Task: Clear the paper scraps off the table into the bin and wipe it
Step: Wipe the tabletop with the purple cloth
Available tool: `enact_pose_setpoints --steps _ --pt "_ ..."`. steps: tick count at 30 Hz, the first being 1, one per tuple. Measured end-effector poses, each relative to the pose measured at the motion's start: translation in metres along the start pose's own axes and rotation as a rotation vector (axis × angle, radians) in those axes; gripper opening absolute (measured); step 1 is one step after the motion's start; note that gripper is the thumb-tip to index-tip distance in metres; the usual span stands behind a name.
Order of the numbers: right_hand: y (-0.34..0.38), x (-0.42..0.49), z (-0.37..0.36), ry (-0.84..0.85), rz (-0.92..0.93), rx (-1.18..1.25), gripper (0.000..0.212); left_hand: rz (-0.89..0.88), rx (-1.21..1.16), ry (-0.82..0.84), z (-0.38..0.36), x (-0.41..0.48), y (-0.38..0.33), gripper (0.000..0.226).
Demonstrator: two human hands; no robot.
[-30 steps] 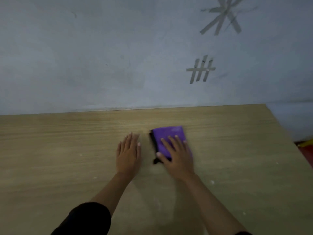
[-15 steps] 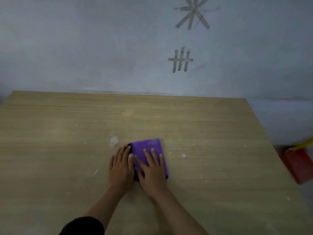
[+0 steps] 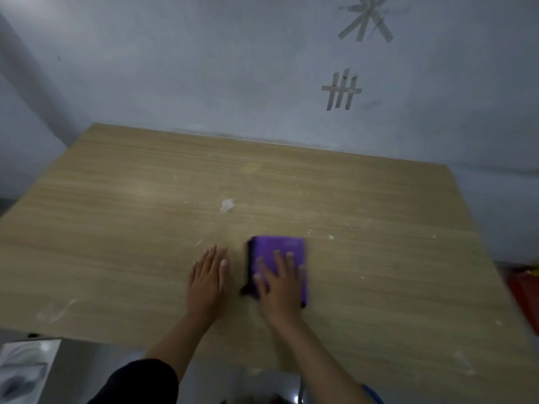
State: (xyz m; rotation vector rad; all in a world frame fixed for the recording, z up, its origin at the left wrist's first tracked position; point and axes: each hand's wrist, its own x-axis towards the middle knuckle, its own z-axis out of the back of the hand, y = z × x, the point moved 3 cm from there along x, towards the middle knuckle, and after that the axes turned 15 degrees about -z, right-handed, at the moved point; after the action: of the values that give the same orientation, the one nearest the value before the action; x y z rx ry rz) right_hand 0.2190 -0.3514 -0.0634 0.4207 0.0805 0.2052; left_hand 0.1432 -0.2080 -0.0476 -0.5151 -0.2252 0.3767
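Head view: flat right hand (image 3: 280, 284) presses purple cloth (image 3: 277, 246); paper scrap (image 3: 227, 205) lies toward counter's (image 3: 116, 228) far edge, nearer the flat, empty left hand (image 3: 207, 282).

A plain indoor room; whether home or workroom cannot be told. A wood-grain laminate surface (image 3: 116, 228) stands against a blotchy grey-blue painted wall (image 3: 204, 68). At the upper right of the frame the wall bears a tape star (image 3: 366, 20), and below that a tape hatch (image 3: 341, 90). A glossy grey floor (image 3: 87, 368) shows at the lower left.
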Motion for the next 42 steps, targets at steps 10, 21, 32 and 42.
enact_pose_setpoints --steps 10,21,32,42 --pt "-0.045 -0.082 0.006 -0.037 -0.028 -0.032 0.049 -0.039 -0.051 0.046 0.029 -0.048 0.024 0.078" --pt "0.095 -0.154 -0.043 0.152 0.113 -0.049 0.059 -0.109 -0.109 0.010 0.054 -0.095 0.050 0.088" --pt "-0.035 -0.088 0.007 0.086 -0.077 -0.036 0.054 -0.319 -0.187 0.070 0.030 -0.077 0.011 0.074" --pt "-0.039 -0.015 0.044 0.272 -0.530 1.175 0.038 -0.425 -0.369 0.247 -0.030 -0.044 -0.102 0.058"
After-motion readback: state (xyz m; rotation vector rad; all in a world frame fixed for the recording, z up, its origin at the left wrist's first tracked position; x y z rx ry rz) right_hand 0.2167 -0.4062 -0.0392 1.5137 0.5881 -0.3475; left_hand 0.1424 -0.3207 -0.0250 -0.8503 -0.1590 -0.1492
